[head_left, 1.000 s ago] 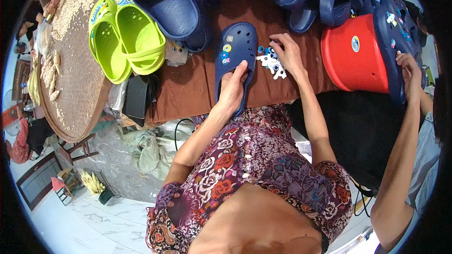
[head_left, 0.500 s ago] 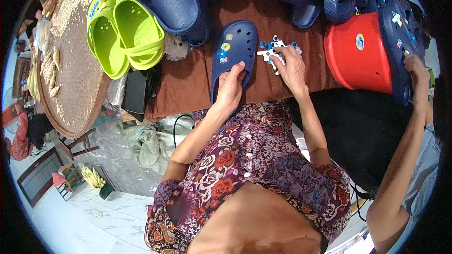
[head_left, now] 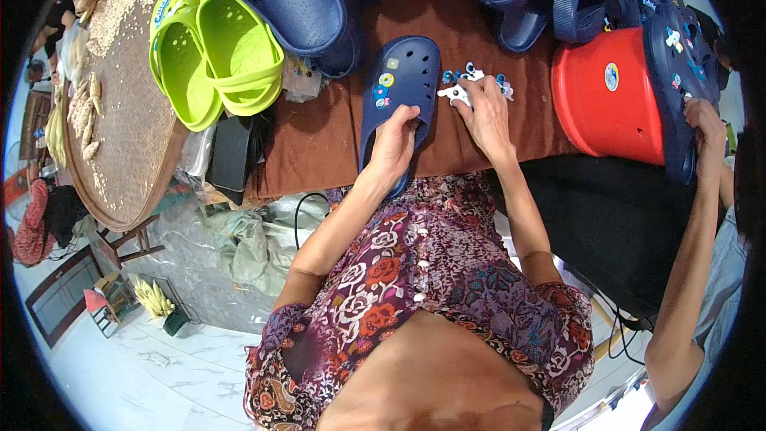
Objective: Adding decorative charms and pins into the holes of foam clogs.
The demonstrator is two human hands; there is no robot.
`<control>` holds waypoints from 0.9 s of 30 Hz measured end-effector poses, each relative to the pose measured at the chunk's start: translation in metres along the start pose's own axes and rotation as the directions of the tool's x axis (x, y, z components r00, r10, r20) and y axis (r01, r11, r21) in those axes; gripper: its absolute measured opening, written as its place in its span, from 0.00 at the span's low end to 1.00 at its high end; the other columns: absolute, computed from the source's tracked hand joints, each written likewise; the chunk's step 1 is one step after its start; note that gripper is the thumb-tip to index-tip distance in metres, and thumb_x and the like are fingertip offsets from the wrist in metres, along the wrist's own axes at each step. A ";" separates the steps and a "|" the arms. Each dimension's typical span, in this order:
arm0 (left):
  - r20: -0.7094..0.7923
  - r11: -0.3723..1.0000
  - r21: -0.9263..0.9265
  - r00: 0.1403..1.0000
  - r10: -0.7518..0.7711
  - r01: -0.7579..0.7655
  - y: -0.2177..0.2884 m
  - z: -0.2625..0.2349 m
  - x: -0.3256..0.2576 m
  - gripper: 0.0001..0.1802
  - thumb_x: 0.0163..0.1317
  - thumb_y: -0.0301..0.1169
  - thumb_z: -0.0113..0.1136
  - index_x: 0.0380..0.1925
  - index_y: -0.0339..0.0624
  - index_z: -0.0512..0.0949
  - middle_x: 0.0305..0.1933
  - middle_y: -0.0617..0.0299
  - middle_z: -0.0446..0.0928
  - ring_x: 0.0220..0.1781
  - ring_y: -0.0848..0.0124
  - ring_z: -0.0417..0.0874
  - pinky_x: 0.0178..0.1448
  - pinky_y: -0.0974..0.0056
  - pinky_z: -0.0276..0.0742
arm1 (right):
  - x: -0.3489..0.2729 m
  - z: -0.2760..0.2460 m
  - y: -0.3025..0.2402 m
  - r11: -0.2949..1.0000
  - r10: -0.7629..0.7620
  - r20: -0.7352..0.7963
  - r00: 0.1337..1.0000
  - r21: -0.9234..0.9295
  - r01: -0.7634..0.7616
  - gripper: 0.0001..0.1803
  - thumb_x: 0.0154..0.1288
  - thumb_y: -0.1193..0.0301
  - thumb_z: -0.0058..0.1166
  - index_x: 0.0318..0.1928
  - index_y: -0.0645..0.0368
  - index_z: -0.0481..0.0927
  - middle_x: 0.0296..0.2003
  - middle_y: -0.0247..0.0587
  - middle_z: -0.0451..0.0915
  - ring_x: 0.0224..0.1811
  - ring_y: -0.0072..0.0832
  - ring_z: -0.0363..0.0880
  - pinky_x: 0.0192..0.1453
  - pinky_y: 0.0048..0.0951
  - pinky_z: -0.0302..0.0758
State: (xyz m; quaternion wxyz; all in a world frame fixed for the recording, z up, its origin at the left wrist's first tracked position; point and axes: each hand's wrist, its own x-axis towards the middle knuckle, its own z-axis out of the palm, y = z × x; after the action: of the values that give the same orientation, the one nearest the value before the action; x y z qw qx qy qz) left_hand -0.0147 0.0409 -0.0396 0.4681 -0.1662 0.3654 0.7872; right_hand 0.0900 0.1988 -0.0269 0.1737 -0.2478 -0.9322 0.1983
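Observation:
My left hand (head_left: 393, 144) grips a navy blue clog (head_left: 411, 72) near its opening, thumb on top and the other fingers out of sight inside or below. The clog lies toe away from me on the brown cloth. Small charms, among them a yellow ring and a pink candy shape, sit in some of its holes; other holes are bare. Right of it, my right hand (head_left: 489, 120) reaches into a small pile of white and blue charms (head_left: 456, 93). Its thumb and forefinger are apart, and the hand covers part of the pile.
Lime green clogs (head_left: 238, 52) stand at the left by a round woven tray (head_left: 128, 152) of pale kernels. Larger navy clogs (head_left: 291, 8) are beyond. Another person's hand (head_left: 706, 132) holds a decorated navy clog (head_left: 669, 96) against a red tub (head_left: 602, 92). A brown cloth (head_left: 311, 144) covers the table.
My right hand has shifted slightly left and its fingers now cover more of the charm pile. My left hand keeps its grip on the clog. The view has shifted slightly.

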 end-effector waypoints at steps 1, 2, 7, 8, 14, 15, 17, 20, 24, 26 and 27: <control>-0.002 1.000 -0.004 1.000 0.005 -0.005 0.000 0.000 0.001 0.07 0.55 0.23 0.61 0.35 0.43 0.77 0.42 0.66 0.79 0.46 0.72 0.77 0.58 0.64 0.67 | 0.001 0.002 0.000 1.000 0.007 0.019 1.000 0.002 -0.007 0.18 0.52 0.74 0.67 0.45 0.61 0.79 0.40 0.47 0.73 0.42 0.45 0.74 0.47 0.44 0.70; -0.004 1.000 -0.009 1.000 0.009 -0.009 0.000 0.001 0.001 0.08 0.55 0.23 0.61 0.35 0.43 0.77 0.42 0.66 0.79 0.46 0.71 0.77 0.58 0.64 0.67 | 0.002 0.003 0.000 1.000 0.014 0.038 0.999 0.004 -0.014 0.18 0.51 0.74 0.67 0.43 0.61 0.78 0.41 0.47 0.72 0.43 0.45 0.73 0.47 0.45 0.70; -0.005 1.000 -0.022 1.000 -0.011 0.011 0.001 0.004 -0.001 0.08 0.55 0.23 0.62 0.36 0.41 0.78 0.41 0.65 0.80 0.47 0.71 0.77 0.59 0.64 0.67 | 0.005 -0.011 -0.005 1.000 0.019 0.033 0.999 -0.019 -0.019 0.15 0.51 0.74 0.67 0.39 0.62 0.76 0.38 0.45 0.75 0.42 0.42 0.75 0.46 0.42 0.71; 0.002 0.999 -0.031 1.000 -0.015 0.015 0.001 0.002 0.000 0.08 0.55 0.23 0.62 0.36 0.41 0.78 0.42 0.65 0.80 0.47 0.71 0.77 0.60 0.64 0.66 | 0.004 -0.014 -0.006 1.000 0.021 0.058 0.998 0.001 -0.021 0.14 0.52 0.74 0.67 0.37 0.61 0.75 0.36 0.44 0.76 0.41 0.40 0.77 0.45 0.40 0.72; 0.020 1.000 -0.008 1.000 -0.018 0.018 0.000 0.003 -0.004 0.06 0.57 0.23 0.61 0.35 0.40 0.78 0.41 0.64 0.80 0.47 0.71 0.77 0.60 0.65 0.66 | 0.008 -0.007 -0.023 0.906 0.244 -0.056 0.968 0.369 -0.207 0.11 0.60 0.72 0.64 0.40 0.59 0.77 0.35 0.42 0.79 0.35 0.32 0.81 0.37 0.31 0.75; 0.021 1.000 -0.007 1.000 -0.020 0.020 0.000 0.005 -0.004 0.06 0.57 0.23 0.61 0.35 0.40 0.78 0.41 0.64 0.80 0.47 0.71 0.77 0.60 0.65 0.66 | 0.011 -0.003 -0.026 0.936 0.149 -0.216 0.965 0.346 -0.067 0.10 0.60 0.73 0.64 0.41 0.59 0.78 0.34 0.41 0.79 0.34 0.32 0.81 0.37 0.31 0.75; 0.037 1.000 -0.019 0.999 -0.008 0.008 0.001 0.008 -0.002 0.04 0.57 0.23 0.60 0.34 0.40 0.79 0.39 0.64 0.80 0.46 0.72 0.76 0.59 0.65 0.66 | 0.016 0.001 -0.036 0.958 0.050 -0.213 0.976 0.288 0.014 0.10 0.59 0.74 0.64 0.41 0.59 0.80 0.35 0.41 0.78 0.32 0.32 0.80 0.37 0.31 0.76; 0.045 0.999 -0.034 0.999 -0.018 0.019 0.000 0.003 -0.001 0.05 0.58 0.24 0.62 0.34 0.35 0.79 0.39 0.64 0.79 0.46 0.74 0.76 0.58 0.66 0.69 | 0.017 0.007 -0.047 0.924 0.042 -0.138 0.989 0.381 0.014 0.09 0.60 0.74 0.63 0.41 0.60 0.81 0.38 0.43 0.78 0.35 0.36 0.81 0.39 0.33 0.77; 0.042 1.000 -0.010 0.999 0.005 -0.005 -0.001 0.003 -0.004 0.05 0.58 0.23 0.61 0.35 0.35 0.79 0.40 0.63 0.79 0.47 0.74 0.76 0.58 0.66 0.69 | 0.016 0.006 -0.046 0.931 -0.013 -0.148 0.989 0.359 0.066 0.09 0.60 0.75 0.62 0.42 0.60 0.81 0.39 0.44 0.79 0.38 0.39 0.81 0.40 0.35 0.77; 0.046 1.000 -0.017 0.999 -0.012 0.012 0.000 0.003 -0.003 0.05 0.58 0.23 0.61 0.35 0.35 0.79 0.40 0.63 0.79 0.47 0.74 0.77 0.57 0.67 0.69 | 0.015 0.001 -0.048 0.914 -0.015 -0.092 0.996 0.403 0.050 0.09 0.61 0.76 0.60 0.43 0.61 0.82 0.39 0.45 0.79 0.40 0.41 0.81 0.42 0.37 0.77; 0.046 1.000 -0.018 0.999 -0.012 0.013 -0.001 0.004 -0.004 0.05 0.58 0.23 0.61 0.35 0.35 0.79 0.40 0.63 0.79 0.47 0.74 0.77 0.57 0.67 0.69 | 0.015 -0.002 -0.047 0.914 -0.015 -0.090 0.996 0.402 0.050 0.09 0.61 0.76 0.60 0.43 0.61 0.82 0.39 0.45 0.79 0.40 0.41 0.81 0.42 0.37 0.77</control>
State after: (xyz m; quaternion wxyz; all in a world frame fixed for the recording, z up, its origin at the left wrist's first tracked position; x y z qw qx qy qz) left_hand -0.0112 0.0420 -0.0350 0.4796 -0.1548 0.3463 0.7913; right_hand 0.0595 0.1696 -0.0004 0.2639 -0.1990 -0.8670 0.3730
